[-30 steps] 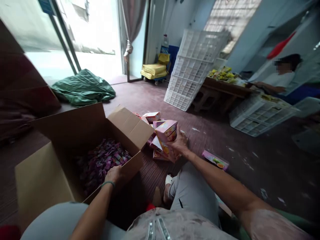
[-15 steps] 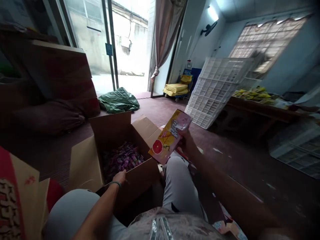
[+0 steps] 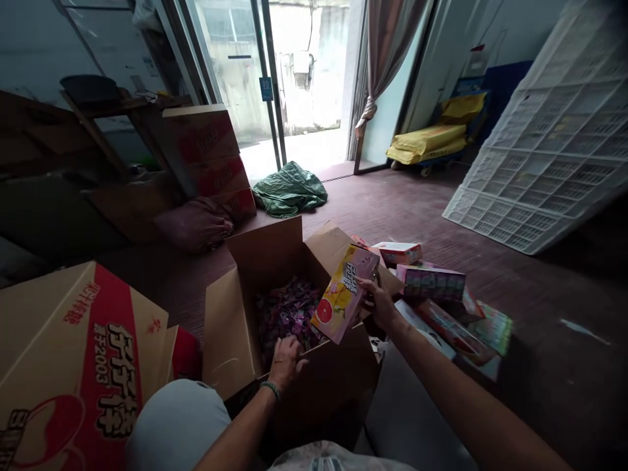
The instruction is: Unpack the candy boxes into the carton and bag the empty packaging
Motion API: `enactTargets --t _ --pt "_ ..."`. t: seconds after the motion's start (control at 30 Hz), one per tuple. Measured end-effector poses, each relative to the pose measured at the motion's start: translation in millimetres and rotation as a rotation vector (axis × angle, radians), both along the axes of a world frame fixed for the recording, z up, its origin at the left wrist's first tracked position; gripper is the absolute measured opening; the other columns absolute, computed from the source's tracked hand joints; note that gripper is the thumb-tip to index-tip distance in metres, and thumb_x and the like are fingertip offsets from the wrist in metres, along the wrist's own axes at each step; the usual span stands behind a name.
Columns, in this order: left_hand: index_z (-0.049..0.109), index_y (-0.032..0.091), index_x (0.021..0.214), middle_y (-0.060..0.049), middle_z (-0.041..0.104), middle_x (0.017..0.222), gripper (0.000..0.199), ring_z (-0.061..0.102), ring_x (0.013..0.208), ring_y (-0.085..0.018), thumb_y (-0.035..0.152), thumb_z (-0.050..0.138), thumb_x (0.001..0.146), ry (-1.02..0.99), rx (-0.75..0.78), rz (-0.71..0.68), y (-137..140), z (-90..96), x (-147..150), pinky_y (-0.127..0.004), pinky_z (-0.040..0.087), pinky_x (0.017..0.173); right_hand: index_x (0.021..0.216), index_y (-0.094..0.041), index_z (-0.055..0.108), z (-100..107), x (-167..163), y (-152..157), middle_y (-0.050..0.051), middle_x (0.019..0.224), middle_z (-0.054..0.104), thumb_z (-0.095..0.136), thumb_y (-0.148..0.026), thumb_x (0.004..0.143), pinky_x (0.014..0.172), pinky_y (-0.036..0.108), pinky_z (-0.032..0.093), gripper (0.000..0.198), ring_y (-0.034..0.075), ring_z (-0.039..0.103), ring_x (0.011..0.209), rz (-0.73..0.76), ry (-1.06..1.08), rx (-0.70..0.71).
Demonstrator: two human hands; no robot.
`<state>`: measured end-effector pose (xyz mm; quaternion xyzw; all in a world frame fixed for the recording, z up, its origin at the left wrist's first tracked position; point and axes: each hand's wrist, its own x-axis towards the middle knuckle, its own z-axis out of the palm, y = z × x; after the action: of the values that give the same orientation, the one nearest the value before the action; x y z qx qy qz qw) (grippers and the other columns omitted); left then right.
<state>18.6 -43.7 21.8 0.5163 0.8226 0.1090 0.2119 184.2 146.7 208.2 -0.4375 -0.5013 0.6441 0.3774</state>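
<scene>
A: Where's the pink-yellow box [image 3: 343,294]?
B: Over the carton's [image 3: 324,389] right side, just left of the right hand [image 3: 381,304], whose fingers pinch its edge; that hand's nearer.
A: Long axis?
B: Slanted; grapefruit-print end points down-left, toward the left hand [image 3: 284,363] by the purple packets [image 3: 289,311].
A: Left fingers?
B: Bent over the near rim; can't tell if gripping.

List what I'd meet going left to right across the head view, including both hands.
Red-and-tan printed carton, left hand, pink-and-yellow box held up, right hand holding it, stacked white crates.
</scene>
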Motion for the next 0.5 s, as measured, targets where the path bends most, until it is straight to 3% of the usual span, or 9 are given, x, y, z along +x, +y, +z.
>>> enactTargets --t 0.07,0.13,0.17,0.23,0.33,0.5 --pt "0.046 0.017 0.141 -0.024 0.05 0.144 0.064 0.039 0.141 -0.039 0.058 0.049 0.091 0.091 0.008 0.332 -5 5.0 -18 -0.06 0.024 0.117 0.113 -0.029 0.065 -6 -13 10 0.001 0.095 0.072 0.075 -0.035 0.06 0.055 0.026 0.05 0.054 0.015 0.06 0.066 0.011 0.035 -0.01" --pt "0.03 0.01 0.15 -0.033 0.045 0.144 0.086 0.04 0.139 -0.046 0.07 0.041 0.089 0.068 -0.12 0.684 -11 5.2 -41 -0.067 0.03 0.11 0.115 -0.03 0.065 -14 -21 19 0.0 0.097 0.072 0.075 -0.035 0.06 0.054 0.026 0.049 0.056 0.015 0.061 0.066 0.036 0.069 -0.014" --pt "0.027 0.007 0.15 -0.035 0.048 0.141 0.09 0.047 0.134 -0.047 0.07 0.043 0.088 0.016 -0.21 0.783 -15 3.3 -52 -0.065 0.037 0.105 0.114 -0.029 0.066 -19 -22 24 0.0 0.095 0.072 0.074 -0.036 0.061 0.054 0.026 0.048 0.054 0.016 0.061 0.066 0.037 0.078 -0.03" --pt "0.034 0.006 0.148 -0.031 0.06 0.128 0.084 0.061 0.121 -0.042 0.062 0.052 0.088 -0.099 -0.356 0.793 -21 -4.0 -69 -0.054 0.049 0.097 0.108 -0.025 0.069 -32 -20 34 0.002 0.087 0.072 0.071 -0.04 0.062 0.055 0.026 0.047 0.049 0.016 0.061 0.066 0.014 0.07 -0.102" --pt "0.052 0.016 0.136 -0.016 0.07 0.114 0.056 0.07 0.103 -0.027 0.049 0.06 0.091 -0.152 -0.398 0.663 -26 -17.9 -79 -0.039 0.055 0.088 0.102 -0.021 0.072 -47 -13 46 0.003 0.079 0.071 0.069 -0.045 0.062 0.054 0.026 0.045 0.047 0.017 0.059 0.065 -0.024 0.047 -0.223" --pt "0.061 0.02 0.126 -0.01 0.071 0.115 0.04 0.069 0.1 -0.022 0.043 0.058 0.093 -0.181 -0.37 0.524 -30 -29.5 -67 -0.037 0.057 0.087 0.092 -0.021 0.074 -42 -10 55 0.004 0.078 0.07 0.069 -0.044 0.062 0.055 0.026 0.047 0.038 0.016 0.059 0.066 -0.014 0.11 -0.19"
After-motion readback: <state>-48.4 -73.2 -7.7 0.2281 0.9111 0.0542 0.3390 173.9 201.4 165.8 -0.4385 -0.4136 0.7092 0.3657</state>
